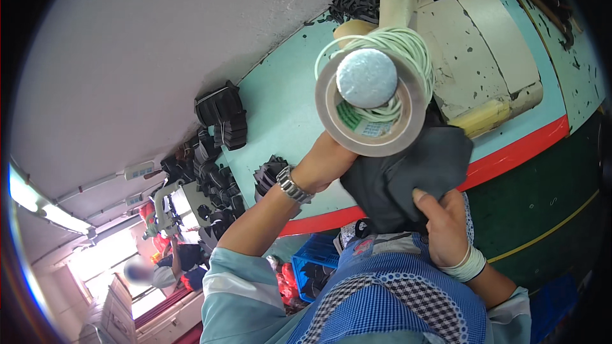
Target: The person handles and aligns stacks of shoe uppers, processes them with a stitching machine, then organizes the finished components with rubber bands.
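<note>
A worker's left hand [328, 162] reaches up under a tape roll [373, 105] hung with pale cord [408, 44] on a silver-capped spindle [366, 78], apparently steadying it; the fingers are hidden, so its grip cannot be told. At five o'clock from the roll, the right hand [446, 220] pinches closed on dark fabric [408, 172], held taut above the turquoise counter [287, 108]. Black parts [220, 114] lie at nine o'clock, indistinct.
</note>
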Tool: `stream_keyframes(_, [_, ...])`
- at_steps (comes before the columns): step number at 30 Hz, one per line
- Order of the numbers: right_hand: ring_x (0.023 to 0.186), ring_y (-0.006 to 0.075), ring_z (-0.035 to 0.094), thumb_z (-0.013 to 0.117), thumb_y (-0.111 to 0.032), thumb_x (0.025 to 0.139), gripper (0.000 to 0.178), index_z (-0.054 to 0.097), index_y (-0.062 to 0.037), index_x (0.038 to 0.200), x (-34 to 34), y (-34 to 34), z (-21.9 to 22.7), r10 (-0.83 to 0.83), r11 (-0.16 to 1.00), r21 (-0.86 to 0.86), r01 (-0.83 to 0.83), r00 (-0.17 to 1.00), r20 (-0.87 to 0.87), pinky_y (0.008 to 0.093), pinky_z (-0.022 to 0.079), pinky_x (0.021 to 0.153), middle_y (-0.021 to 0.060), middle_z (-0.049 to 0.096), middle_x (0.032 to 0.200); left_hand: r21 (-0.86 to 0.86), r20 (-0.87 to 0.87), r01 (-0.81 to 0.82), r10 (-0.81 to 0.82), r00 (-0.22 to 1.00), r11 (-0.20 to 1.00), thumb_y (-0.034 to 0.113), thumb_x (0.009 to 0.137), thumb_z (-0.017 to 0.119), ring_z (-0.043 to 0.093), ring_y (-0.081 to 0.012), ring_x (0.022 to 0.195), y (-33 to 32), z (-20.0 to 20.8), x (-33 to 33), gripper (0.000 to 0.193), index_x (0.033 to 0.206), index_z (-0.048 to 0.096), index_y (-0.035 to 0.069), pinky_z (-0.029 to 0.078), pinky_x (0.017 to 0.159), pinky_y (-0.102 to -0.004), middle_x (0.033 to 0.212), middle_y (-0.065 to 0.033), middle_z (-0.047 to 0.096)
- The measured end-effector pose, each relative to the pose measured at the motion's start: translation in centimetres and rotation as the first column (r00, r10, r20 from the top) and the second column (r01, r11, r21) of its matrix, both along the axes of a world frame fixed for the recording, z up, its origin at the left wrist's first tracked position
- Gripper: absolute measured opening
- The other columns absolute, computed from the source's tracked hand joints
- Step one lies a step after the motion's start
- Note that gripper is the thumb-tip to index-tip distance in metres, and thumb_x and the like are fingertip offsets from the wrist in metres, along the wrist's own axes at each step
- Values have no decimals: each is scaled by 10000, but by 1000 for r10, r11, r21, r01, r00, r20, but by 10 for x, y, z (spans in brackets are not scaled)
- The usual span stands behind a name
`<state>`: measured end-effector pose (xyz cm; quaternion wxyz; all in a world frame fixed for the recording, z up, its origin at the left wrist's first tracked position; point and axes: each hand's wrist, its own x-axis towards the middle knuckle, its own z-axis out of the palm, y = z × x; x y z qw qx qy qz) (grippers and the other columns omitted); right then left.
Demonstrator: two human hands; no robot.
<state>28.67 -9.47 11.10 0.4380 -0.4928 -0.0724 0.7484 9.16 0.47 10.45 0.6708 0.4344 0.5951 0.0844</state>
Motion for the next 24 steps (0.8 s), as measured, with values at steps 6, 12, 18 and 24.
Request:
stream_keyframes(6, [958, 145, 556, 543, -60, 869, 242, 543, 52, 1083, 2, -4, 6, 243, 970, -6, -244, 967, -72, 273, 423, 879, 87, 602, 1036, -67, -1, 70, -70, 998, 995, 69, 890, 556, 569, -202, 1054, 7, 22, 0, 390, 1258, 452, -10, 453, 925, -341, 1138, -110, 570])
stream_keyframes(12, [960, 161, 581, 545, -80, 865, 272, 541, 48, 1105, 8, 2, 0, -1, 996, -84, -2, 999, -32, 283, 463, 844, 102, 602, 1074, 255, 173, 15, -61, 983, 967, 116, 809, 681, 557, -188, 1013, 3, -11, -9, 509, 1254, 471, -17, 421, 939, -311, 1127, -104, 592])
stream_keyframes(18, [945, 128, 573, 556, -76, 868, 249, 562, 58, 1079, 1, -9, 2, 127, 990, -40, -134, 979, -158, 264, 436, 858, 86, 620, 1038, 299, -342, 545, -445, 827, 783, 324, 842, 658, 539, -154, 941, 3, -16, -14, 371, 1094, 612, 55, 427, 815, -288, 1031, -90, 577])
stream_keyframes(24, [1004, 191, 589, 539, -41, 868, 316, 502, 47, 1169, 12, -3, 6, 57, 986, -145, -79, 987, -147, 328, 467, 908, 132, 593, 1115, 615, -470, 632, -424, 774, 472, 211, 877, 492, 564, -248, 873, -1, -55, -16, 307, 1142, 644, 173, 446, 802, -305, 1032, -122, 556])
